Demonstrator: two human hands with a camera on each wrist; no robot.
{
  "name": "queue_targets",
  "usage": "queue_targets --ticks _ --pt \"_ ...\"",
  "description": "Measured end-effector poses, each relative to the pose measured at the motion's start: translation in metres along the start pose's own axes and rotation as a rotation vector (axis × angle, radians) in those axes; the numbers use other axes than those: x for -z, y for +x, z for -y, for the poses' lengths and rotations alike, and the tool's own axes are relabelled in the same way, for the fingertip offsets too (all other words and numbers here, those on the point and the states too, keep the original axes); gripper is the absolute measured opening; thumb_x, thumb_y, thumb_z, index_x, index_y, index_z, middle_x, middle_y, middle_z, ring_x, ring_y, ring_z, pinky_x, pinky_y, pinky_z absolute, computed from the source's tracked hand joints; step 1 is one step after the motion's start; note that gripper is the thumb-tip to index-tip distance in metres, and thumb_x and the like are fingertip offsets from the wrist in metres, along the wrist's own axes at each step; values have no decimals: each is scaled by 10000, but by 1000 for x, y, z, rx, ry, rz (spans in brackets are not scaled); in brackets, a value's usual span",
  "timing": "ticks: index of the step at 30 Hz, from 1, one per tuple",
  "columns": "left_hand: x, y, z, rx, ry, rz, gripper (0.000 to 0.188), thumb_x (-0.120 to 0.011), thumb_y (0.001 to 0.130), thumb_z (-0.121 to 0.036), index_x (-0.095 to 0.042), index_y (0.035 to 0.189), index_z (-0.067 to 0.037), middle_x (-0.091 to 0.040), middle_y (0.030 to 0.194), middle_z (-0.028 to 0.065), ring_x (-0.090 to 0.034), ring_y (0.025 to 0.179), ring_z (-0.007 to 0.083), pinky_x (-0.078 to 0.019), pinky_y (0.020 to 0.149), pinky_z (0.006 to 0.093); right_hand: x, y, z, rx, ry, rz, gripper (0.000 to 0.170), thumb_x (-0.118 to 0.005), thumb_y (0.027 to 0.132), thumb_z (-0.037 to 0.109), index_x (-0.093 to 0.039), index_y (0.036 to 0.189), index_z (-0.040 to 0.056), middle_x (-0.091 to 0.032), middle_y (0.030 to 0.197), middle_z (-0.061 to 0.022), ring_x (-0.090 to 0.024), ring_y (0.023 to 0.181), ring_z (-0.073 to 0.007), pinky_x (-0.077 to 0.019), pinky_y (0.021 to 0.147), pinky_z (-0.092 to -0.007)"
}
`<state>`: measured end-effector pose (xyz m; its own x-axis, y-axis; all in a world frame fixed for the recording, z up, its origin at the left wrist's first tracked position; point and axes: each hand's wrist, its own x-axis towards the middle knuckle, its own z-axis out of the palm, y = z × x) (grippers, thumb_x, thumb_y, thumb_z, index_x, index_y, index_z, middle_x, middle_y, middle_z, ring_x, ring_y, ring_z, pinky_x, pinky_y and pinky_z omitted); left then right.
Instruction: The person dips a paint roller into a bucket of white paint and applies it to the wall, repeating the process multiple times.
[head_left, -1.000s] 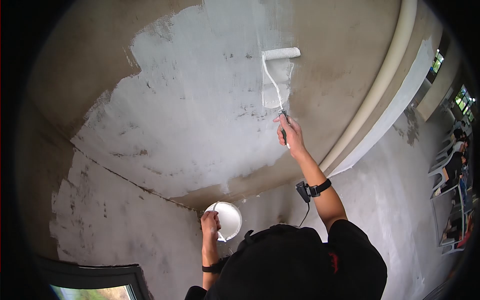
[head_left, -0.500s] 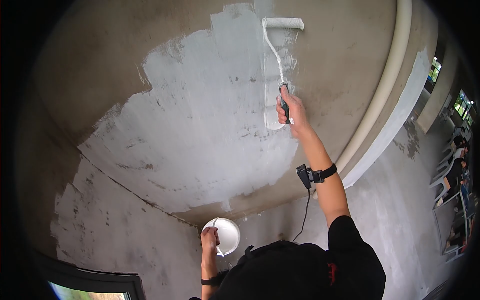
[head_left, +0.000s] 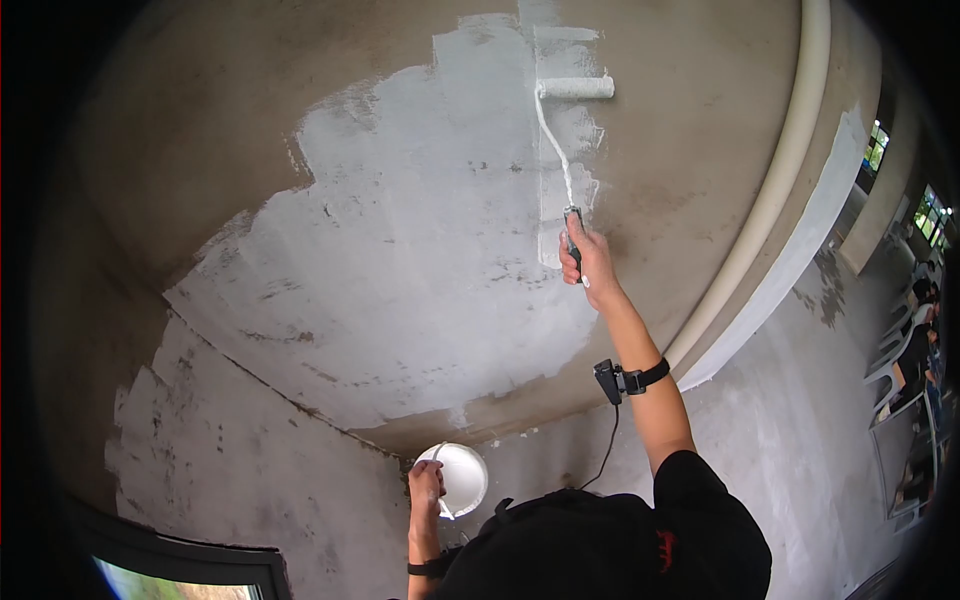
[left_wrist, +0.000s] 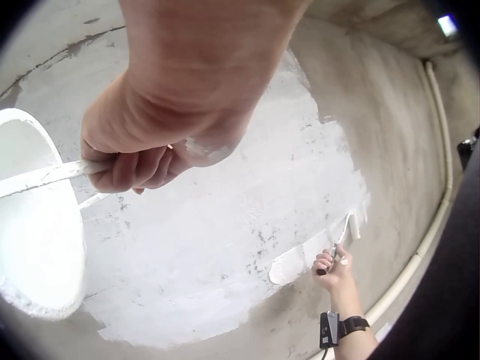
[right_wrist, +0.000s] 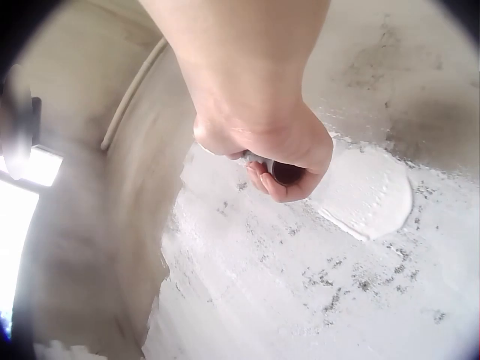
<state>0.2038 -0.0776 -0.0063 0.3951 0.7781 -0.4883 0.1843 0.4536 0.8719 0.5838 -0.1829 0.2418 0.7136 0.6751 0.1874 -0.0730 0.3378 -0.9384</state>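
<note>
My right hand (head_left: 590, 262) grips the dark handle of a paint roller (head_left: 577, 88), whose white sleeve lies against the wall at the right edge of the painted area (head_left: 400, 230). In the right wrist view the fingers of my right hand (right_wrist: 266, 142) curl round the handle, and the roller's sleeve is hidden. Low in the head view my left hand (head_left: 426, 484) holds the handle of a white bucket (head_left: 466, 482). The left wrist view shows my left hand (left_wrist: 161, 131) curled round that handle, with the bucket (left_wrist: 37, 240) hanging beside it.
A pale pipe (head_left: 775, 180) runs along the wall at the right. A dark window frame (head_left: 180, 555) is at the lower left. Far right, people and chairs (head_left: 885, 380) stand in the room. A cable (head_left: 608, 450) hangs from the right wrist camera.
The roller and my right hand first went up the wall, then came part of the way down. Fresh white paint now shows above the sleeve. My left hand still holds the bucket.
</note>
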Motion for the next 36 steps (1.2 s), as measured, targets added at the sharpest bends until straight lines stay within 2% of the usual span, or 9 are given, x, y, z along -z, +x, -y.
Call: queue_targets --ticks 7,9,16,18,21,23,29,32,36 --pt "-1 5 4 -24 29 -33 134 -573 851 -96 -538 732 -44 -418 556 -14 -351 409 89 -269 355 255 25 -37 -76 -90 -22 -37 490 -496 945 544 -451 737 103 -388 537 18 -338 406 -73 -289 391 -238" --pt "1 8 6 -23 53 -16 128 -583 850 -130 -558 774 -29 -447 543 -16 -387 413 88 -319 377 263 32 -48 -98 -116 -19 -36 492 -489 950 542 -449 733 102 -388 535 16 -340 403 -73 -290 389 -238" --pt "-6 6 -5 -18 54 -10 115 -590 857 -124 -557 798 -31 -447 565 -22 -367 415 78 -306 373 254 59 -80 -174 -215 -54 -54 499 -473 955 544 -448 731 100 -382 519 17 -342 386 -78 -288 373 -241" --pt "-8 1 -6 8 44 -31 145 -583 858 -119 -533 738 -55 -411 571 -26 -342 425 81 -273 380 254 66 -91 -193 -257 -62 -73 501 -473 954 549 -448 731 100 -380 515 17 -342 382 -78 -286 368 -243" --pt "-9 1 -6 7 52 -29 154 -584 855 -116 -525 725 -59 -412 572 -25 -343 425 86 -277 382 257 73 -103 -223 -258 -63 -61 517 -481 941 569 -440 725 101 -380 511 16 -340 376 -78 -286 364 -246" --pt "-9 0 -6 9 59 -35 152 -590 850 -114 -528 723 -59 -414 573 -24 -347 430 88 -277 382 256 75 -111 -239 -335 -69 -116 534 -490 927 589 -427 701 110 -375 505 22 -330 368 -76 -273 356 -243" --pt "-8 -4 -6 6 91 -32 153 -596 856 -125 -539 728 -64 -416 574 -33 -352 439 80 -284 393 251 78 -135 -262 -400 -132 -199 578 -492 915 611 -379 603 138 -332 475 39 -306 351 -70 -232 334 -238" --pt "-6 -1 -3 -26 72 -20 141 -612 861 -141 -565 796 -24 -433 561 -26 -368 435 76 -303 391 259 88 -145 -283 -394 -217 -243 587 -455 946 581 -393 577 129 -350 466 36 -338 368 -72 -248 352 -251" --pt "-5 -3 -3 -26 58 -25 170 -598 866 -139 -531 729 -64 -411 572 -33 -347 447 72 -283 396 250 80 -159 -290 -349 -229 -298 567 -450 962 548 -396 579 134 -353 474 43 -346 379 -73 -257 364 -251"
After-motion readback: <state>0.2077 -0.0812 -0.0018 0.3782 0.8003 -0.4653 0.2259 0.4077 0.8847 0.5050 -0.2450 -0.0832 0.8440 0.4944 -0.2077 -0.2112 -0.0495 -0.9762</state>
